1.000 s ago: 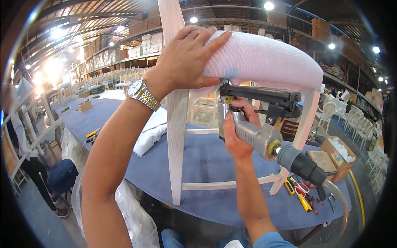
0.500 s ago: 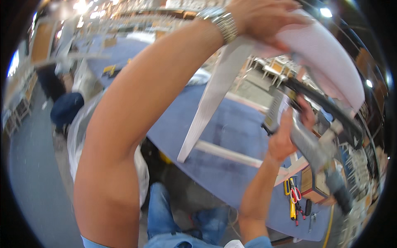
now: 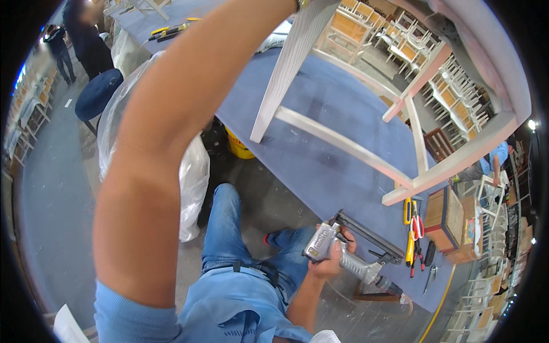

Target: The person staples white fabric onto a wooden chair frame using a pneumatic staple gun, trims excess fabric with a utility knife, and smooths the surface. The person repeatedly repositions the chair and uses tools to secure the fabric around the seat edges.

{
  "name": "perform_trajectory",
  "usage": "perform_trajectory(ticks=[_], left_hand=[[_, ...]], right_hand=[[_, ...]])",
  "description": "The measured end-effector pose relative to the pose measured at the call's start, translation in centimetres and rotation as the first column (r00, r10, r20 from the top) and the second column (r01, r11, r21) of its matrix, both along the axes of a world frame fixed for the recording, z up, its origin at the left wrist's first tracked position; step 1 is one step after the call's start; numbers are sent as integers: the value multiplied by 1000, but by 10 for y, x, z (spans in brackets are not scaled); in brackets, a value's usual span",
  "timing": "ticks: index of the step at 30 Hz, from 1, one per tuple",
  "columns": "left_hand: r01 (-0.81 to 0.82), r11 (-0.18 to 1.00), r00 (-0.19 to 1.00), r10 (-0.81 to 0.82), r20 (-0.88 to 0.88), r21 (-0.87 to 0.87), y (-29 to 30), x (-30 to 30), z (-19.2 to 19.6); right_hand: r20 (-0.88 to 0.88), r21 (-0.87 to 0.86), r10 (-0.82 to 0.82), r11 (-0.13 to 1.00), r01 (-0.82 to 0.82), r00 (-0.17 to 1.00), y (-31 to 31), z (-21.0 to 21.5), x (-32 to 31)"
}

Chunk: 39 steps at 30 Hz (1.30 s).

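Note:
My right hand (image 3: 327, 264) is closed around the grip of a grey pneumatic staple gun (image 3: 357, 266) with a long black magazine, held low in front of my body beside the table edge. A whitish wooden chair (image 3: 343, 140) stands on the blue-covered table (image 3: 320, 171), its legs and stretchers facing me. Pale cloth covers its seat (image 3: 503, 51) at the upper right. My left arm (image 3: 154, 137) reaches up across the view to the chair's top. The left hand itself lies beyond the upper edge, so its fingers are hidden.
Red-handled scissors (image 3: 417, 227), yellow cutters (image 3: 410, 251) and a wooden box (image 3: 443, 214) lie on the table's right end. A yellow bucket (image 3: 239, 146) and clear plastic sheeting (image 3: 194, 183) are below its edge. A blue stool (image 3: 98, 94) and two people stand at left; chairs fill the background.
My right hand has brought the staple gun down and toward my body, away from the chair seat. The left hand has passed out of view at the top as the view tilted down.

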<state>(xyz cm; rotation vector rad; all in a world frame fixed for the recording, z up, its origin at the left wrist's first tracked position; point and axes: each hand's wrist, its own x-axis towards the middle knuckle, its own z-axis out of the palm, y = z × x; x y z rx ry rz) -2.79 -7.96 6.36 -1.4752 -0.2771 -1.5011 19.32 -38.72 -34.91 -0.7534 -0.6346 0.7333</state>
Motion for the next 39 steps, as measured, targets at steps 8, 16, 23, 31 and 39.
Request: perform_trajectory(ticks=[8, 16, 23, 31, 39], left_hand=[[583, 466, 774, -68, 630, -666, -51, 0, -299], [488, 462, 810, 77, 582, -741, 1, -2, -327], [288, 568, 873, 176, 455, -771, -37, 5, -366], [-94, 241, 994, 84, -76, -966, -74, 61, -429], [-156, 239, 972, -136, -192, -958, -97, 54, -441]], right_hand=[[66, -328, 182, 932, -151, 981, -76, -100, 20], [-191, -421, 188, 871, -254, 963, -94, -142, 11], [-90, -509, 191, 834, -211, 977, -100, -175, 15], [-254, -527, 112, 817, -235, 961, -103, -228, 35], [-487, -456, 114, 812, -364, 866, -90, -210, 30]])
